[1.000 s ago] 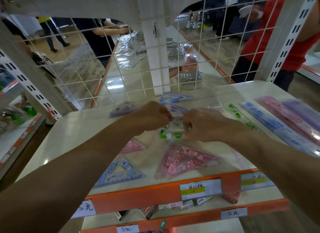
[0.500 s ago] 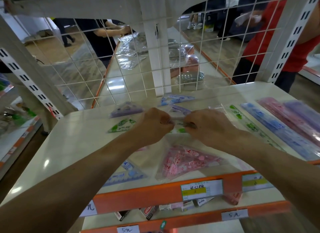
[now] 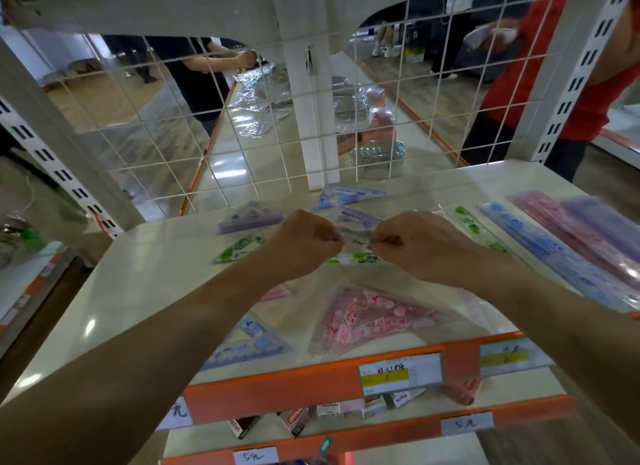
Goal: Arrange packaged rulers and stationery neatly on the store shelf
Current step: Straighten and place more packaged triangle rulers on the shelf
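Two hands: left hand [image 3: 301,243] and right hand [image 3: 415,243], fingers curled, pinch one green-printed packet [image 3: 356,257] just behind the pink triangle pack [image 3: 367,319]. Step: straightening packet. Next, probably: lay it flat, squared beside pink triangle pack.

glossy white shelf [image 3: 145,277], clear shiny plastic ruler packets [image 3: 374,315], wire mesh [image 3: 173,118]

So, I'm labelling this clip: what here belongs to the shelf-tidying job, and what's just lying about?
Job: left hand, right hand, green packet they pinch, pink triangle packet, blue triangle packet, long ruler packets.
Lying about: wrapped metal tin, small boxes underneath.
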`<state>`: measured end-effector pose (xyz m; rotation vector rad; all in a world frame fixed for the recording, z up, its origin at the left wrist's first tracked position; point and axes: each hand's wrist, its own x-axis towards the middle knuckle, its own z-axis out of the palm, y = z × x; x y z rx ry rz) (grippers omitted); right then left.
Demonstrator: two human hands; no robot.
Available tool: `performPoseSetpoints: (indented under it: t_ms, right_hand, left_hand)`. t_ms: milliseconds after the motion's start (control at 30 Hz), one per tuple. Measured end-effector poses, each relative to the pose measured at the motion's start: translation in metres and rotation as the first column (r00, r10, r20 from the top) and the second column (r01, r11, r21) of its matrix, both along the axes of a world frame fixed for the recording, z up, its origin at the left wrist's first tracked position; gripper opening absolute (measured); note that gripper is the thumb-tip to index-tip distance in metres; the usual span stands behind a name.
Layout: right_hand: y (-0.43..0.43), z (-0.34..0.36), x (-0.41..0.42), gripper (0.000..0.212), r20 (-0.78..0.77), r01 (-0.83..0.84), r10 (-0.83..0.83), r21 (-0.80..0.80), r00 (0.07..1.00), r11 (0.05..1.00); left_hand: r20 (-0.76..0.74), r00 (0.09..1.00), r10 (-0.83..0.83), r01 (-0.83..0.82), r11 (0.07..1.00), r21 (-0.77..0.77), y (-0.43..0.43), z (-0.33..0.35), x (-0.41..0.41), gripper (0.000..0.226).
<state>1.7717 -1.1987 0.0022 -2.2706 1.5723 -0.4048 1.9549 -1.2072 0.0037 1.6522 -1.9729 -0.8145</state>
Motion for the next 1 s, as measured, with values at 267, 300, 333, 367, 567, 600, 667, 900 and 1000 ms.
performPoseSetpoints:
  t_ms: [267,300,333,367,567,600,667,900,1000]
  right_hand:
    - [0.011,0.005,-0.003,0.031,-0.069,-0.041,0.04,-0.019,0.997,0.999]
    - [0.014,0.005,-0.004,0.039,-0.11,-0.062,0.058,-0.033,0.992,0.998]
    - [0.016,0.005,-0.004,0.044,-0.148,-0.079,0.07,-0.054,0.987,0.995]
    - [0.017,0.004,-0.004,0.046,-0.17,-0.089,0.076,-0.073,0.983,0.993]
    - [0.017,-0.001,-0.007,0.034,-0.191,-0.111,0.097,-0.061,0.977,0.992]
    - [0.017,-0.001,-0.008,0.032,-0.19,-0.109,0.097,-0.054,0.977,0.993]
    - [0.015,0.0,-0.007,0.03,-0.194,-0.099,0.09,-0.037,0.977,0.994]
    - [0.014,0.001,-0.004,0.019,-0.232,-0.088,0.083,-0.011,0.969,0.996]
    - [0.013,0.0,-0.004,0.012,-0.228,-0.079,0.076,-0.004,0.971,0.997]
  left_hand:
    - [-0.082,0.994,0.076,-0.06,0.981,0.185,-0.003,0.007,0.008,0.004]
    - [-0.081,0.993,0.089,-0.07,0.975,0.211,-0.004,0.007,0.009,0.008]
    - [-0.079,0.992,0.101,-0.08,0.969,0.235,-0.005,0.007,0.009,0.013]
    - [-0.074,0.991,0.107,-0.085,0.964,0.253,-0.006,0.006,0.009,0.016]
    - [0.067,0.998,0.022,-0.039,0.962,0.271,-0.008,0.0,0.002,0.015]
    - [0.087,0.996,0.008,-0.031,0.966,0.257,-0.009,0.0,0.0,0.012]
    - [0.177,0.984,-0.034,-0.001,0.981,0.196,-0.01,0.001,-0.004,0.012]
    - [0.443,0.884,-0.146,0.096,0.986,0.133,-0.01,0.006,-0.001,0.03]
    - [0.508,0.84,-0.19,0.14,0.981,0.135,-0.003,0.004,0.001,0.029]
